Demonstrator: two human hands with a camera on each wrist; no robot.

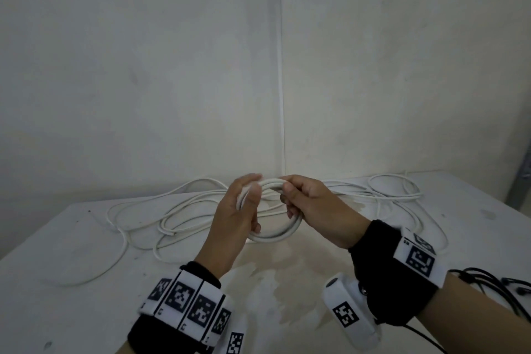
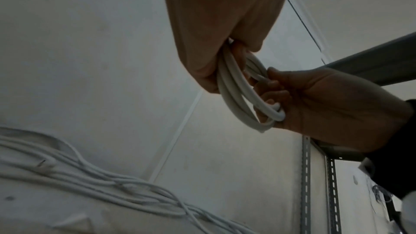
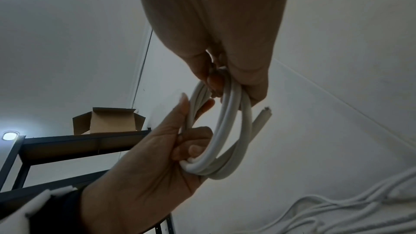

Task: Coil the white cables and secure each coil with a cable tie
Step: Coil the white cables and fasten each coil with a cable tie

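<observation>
White cable coil (image 1: 275, 231) hangs in the air above the counter (image 1: 86, 296), held on both sides: left hand (image 1: 241, 218) grip curls around one side, right hand (image 1: 313, 210) grip pinches the other. Loose white cables (image 1: 178, 210) lie behind, toward the counter's far edge.

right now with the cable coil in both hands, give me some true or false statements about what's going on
1. Both hands hold the same white coil. True: the left hand grips one side and the right hand the other.
2. The coil rests flat on the table. False: it is held up above the table.
3. Loose white cables lie on the table behind the hands. True.
4. A cable tie is already fastened round the coil. False: no tie shows on it in any view.
5. A cut cable end sticks out of the coil. True, in the right wrist view.
6. The cardboard box sits on the table. False: it stands on a dark shelf.
</observation>
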